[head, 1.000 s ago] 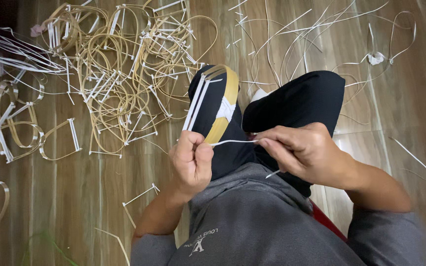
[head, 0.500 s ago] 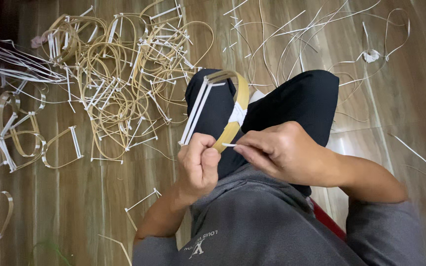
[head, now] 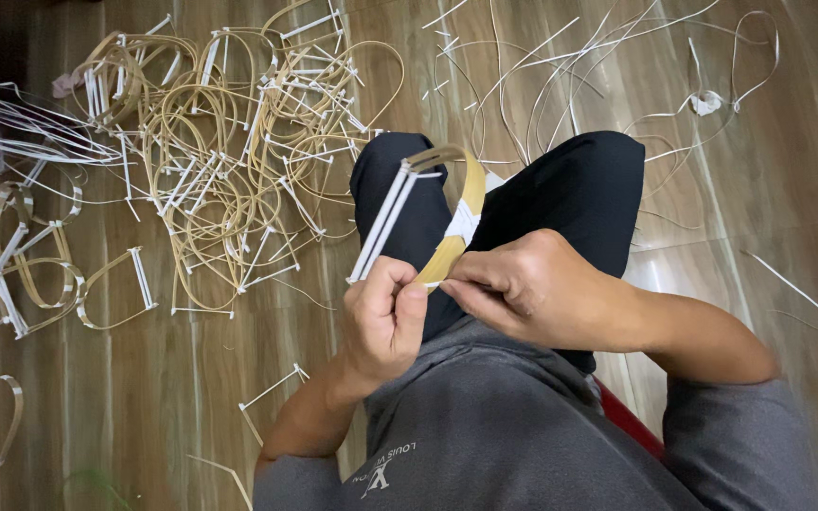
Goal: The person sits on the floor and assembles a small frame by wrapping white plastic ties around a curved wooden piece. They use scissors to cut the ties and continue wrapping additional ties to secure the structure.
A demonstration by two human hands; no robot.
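Note:
I hold a bent tan bamboo strip loop (head: 466,194) over my knees, its ends joined by white sticks (head: 385,227) and a white wrap around the band. My left hand (head: 385,322) grips the loop's lower end, thumb up. Close against it, my right hand (head: 527,289) pinches the same end of the strip, fingers closed; any thin binding strand between the fingers is hidden. Both hands touch over my dark trousers (head: 579,180).
A big heap of finished bamboo loops (head: 229,161) with white sticks lies on the wooden floor to the left. More loops (head: 21,274) lie at the far left. Loose thin white strips (head: 617,66) are scattered at the top right.
My right hand has moved left from a stretched-out thin white strand to sit tight against my left hand. The loop has tilted slightly toward me.

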